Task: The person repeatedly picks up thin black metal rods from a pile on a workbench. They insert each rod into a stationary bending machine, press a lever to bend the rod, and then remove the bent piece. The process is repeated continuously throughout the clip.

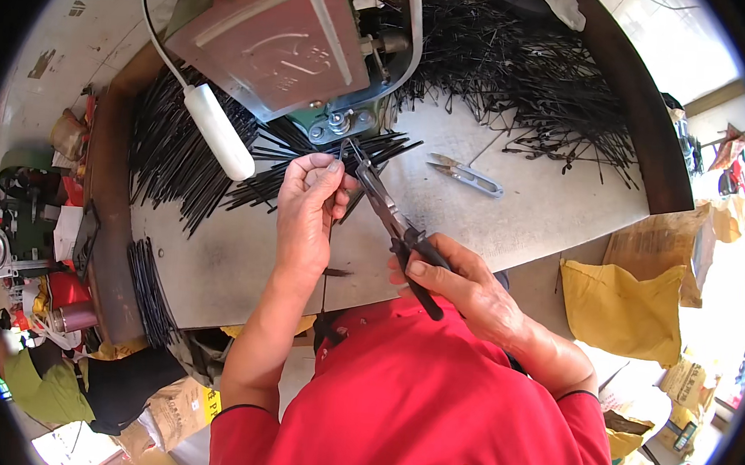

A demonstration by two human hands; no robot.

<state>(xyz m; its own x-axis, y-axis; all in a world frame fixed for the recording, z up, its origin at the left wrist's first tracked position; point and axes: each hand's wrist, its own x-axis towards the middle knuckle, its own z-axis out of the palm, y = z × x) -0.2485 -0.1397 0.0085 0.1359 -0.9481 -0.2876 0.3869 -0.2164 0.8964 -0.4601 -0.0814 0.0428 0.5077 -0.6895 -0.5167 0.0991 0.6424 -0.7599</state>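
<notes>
My left hand [307, 216] is closed in a pinch on a thin black strip, whose bent tip pokes up past the fingertips. Wrapped round the dark handles of a pair of pliers [381, 201] is my right hand [467, 288]. The pliers' jaws reach up and left to the strip's tip, just beside my left fingers; whether they grip it I cannot tell. Behind both hands, straight black strips [264, 187] lie fanned under the head of a machine [273, 43] with a reddish cover plate.
Thread snips [470, 175] lie on the pale worktop [527, 216] to the right. A tangled heap of black pieces [518, 79] fills the back right. A white lamp tube [218, 134] hangs at the left. A dark raised rim [640, 112] borders the table. Yellow cloth [628, 312] lies beyond its right edge.
</notes>
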